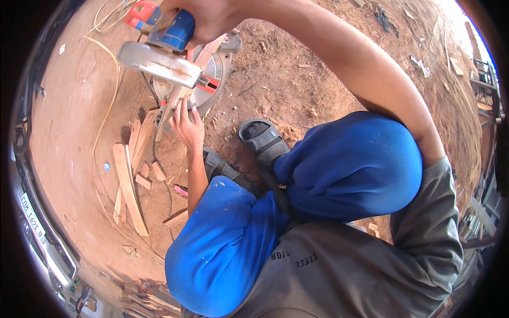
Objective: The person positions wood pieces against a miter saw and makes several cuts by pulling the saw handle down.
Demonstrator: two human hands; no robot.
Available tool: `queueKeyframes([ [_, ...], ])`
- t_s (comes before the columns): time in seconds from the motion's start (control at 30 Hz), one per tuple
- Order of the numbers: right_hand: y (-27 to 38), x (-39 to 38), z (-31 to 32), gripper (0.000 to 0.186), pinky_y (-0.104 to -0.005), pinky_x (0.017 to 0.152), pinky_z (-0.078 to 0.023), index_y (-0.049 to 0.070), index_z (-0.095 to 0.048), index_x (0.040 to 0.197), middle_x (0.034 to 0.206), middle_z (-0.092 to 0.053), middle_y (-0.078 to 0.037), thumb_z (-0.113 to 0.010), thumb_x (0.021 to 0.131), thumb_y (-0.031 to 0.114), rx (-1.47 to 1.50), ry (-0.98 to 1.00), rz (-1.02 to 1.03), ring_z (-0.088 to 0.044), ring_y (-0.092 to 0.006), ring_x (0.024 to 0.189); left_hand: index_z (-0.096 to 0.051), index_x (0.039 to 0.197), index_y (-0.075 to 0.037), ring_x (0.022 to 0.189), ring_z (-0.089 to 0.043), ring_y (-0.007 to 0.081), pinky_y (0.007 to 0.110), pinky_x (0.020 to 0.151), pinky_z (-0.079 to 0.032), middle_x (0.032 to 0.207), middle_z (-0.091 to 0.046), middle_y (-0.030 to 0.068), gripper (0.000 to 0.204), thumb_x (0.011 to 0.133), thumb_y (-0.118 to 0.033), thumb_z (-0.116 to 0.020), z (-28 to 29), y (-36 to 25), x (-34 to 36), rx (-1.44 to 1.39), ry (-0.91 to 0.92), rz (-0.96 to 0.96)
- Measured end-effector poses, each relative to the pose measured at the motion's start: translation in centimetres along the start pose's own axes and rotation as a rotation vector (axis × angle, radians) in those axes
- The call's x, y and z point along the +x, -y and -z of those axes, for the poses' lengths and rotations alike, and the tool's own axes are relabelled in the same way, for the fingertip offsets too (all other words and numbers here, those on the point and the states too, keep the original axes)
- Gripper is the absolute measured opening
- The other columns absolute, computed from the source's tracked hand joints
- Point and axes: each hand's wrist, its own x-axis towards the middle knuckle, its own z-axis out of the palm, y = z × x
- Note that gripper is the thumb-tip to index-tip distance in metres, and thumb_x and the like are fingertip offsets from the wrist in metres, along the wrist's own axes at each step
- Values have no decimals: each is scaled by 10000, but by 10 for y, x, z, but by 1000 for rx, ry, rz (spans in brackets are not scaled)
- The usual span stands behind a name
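Note:
A miter saw with a blue motor, a silver blade guard and a round metal base sits on the dirt floor. My right hand reaches over from the right and grips the saw's top, its fingertips partly hidden. My left hand holds a narrow wooden strip on the base just below the guard, fingers laid over it. The blade is hidden under the guard.
Cut wood pieces lie left of my sandaled feet, among a yellow cord and a dark cable. More offcuts lie at the lower left. A parked vehicle borders the left rim; stacked material lines the right.

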Motion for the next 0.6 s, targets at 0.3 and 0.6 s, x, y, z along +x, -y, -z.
queueKeyframes([
  [0.3, 1, 6, -2, 367, -489, 759, -553, 128, -753, 978, 917, -712, -114, -782, 632, 246, -37, 43, -14, -708, -373, 881, -640, 1486, -211, 1164, -616, 294, 444, 1001, -451, 1546, -580, 47, 521, 981, -314, -717, 3, 0, -1, -8, -8, 41],
  [0.6, 19, 15, -5, 608, -421, 843, -541, 113, -748, 1222, 1067, -717, -117, -861, 634, 218, 91, 228, 83, -705, -305, 958, -584, 1539, -337, 1139, -557, 304, 445, 936, -490, 1650, -484, -91, 571, 982, -395, -698, 6, 12, -28, 209, 17, 119],
])
